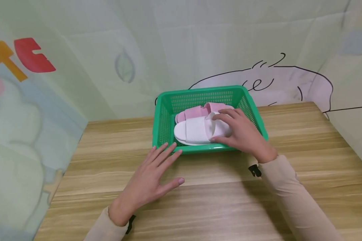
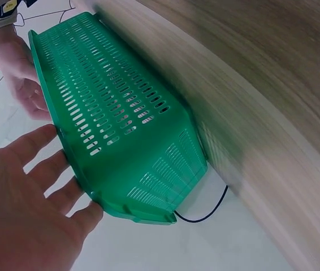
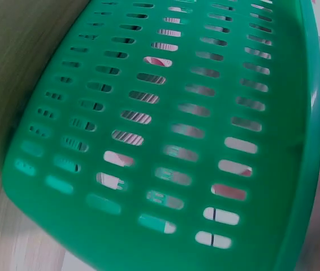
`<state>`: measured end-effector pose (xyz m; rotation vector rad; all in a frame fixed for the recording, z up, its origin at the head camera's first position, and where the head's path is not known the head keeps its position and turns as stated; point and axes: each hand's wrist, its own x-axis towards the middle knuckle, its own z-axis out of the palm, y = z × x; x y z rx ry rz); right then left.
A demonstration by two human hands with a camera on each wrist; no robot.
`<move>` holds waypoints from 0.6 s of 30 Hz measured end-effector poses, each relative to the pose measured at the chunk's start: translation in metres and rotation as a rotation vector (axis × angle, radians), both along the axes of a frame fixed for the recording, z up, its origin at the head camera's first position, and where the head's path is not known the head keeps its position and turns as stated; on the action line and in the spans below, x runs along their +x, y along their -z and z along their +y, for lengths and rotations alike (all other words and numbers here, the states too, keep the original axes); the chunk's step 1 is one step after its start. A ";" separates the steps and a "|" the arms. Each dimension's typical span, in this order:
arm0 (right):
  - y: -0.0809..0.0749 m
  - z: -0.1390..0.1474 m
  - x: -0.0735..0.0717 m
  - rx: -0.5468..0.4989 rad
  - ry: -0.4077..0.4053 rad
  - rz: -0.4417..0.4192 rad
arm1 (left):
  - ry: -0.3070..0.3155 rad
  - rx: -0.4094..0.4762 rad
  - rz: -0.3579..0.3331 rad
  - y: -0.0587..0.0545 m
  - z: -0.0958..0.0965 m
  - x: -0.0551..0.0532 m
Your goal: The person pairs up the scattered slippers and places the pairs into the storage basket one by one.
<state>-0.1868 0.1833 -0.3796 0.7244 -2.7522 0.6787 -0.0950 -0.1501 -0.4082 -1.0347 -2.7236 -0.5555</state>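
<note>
A white slide slipper (image 1: 196, 130) with a ribbed strap lies in the green plastic basket (image 1: 199, 148), toe to the left. My right hand (image 1: 244, 132) reaches over the basket's near right rim and grips this slipper across its heel half, thumb on the near side and fingers on the far side. Behind it lies a pink slide slipper (image 1: 193, 112), partly hidden by the white one and my fingers. My left hand (image 1: 152, 177) is spread with straight fingers, fingertips at the basket's near left rim. In the right wrist view the basket wall (image 3: 165, 113) hides most of the slippers.
The basket stands at the back of a wood-grain table (image 1: 199, 201), close to a hanging cloth backdrop (image 1: 157, 57) with printed drawings. Another printed cloth (image 1: 15, 150) hangs along the left side.
</note>
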 end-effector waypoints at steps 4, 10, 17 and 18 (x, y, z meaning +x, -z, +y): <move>-0.001 -0.002 -0.003 0.021 0.013 -0.073 | 0.001 0.002 0.003 0.000 0.000 0.000; -0.002 -0.004 -0.009 0.039 0.007 -0.151 | 0.002 0.009 0.000 0.000 0.000 0.000; -0.001 -0.006 -0.015 0.059 0.004 -0.174 | 0.001 0.007 -0.013 -0.001 0.000 0.000; -0.001 -0.006 -0.016 0.062 0.005 -0.179 | 0.002 0.006 -0.013 -0.001 0.000 0.000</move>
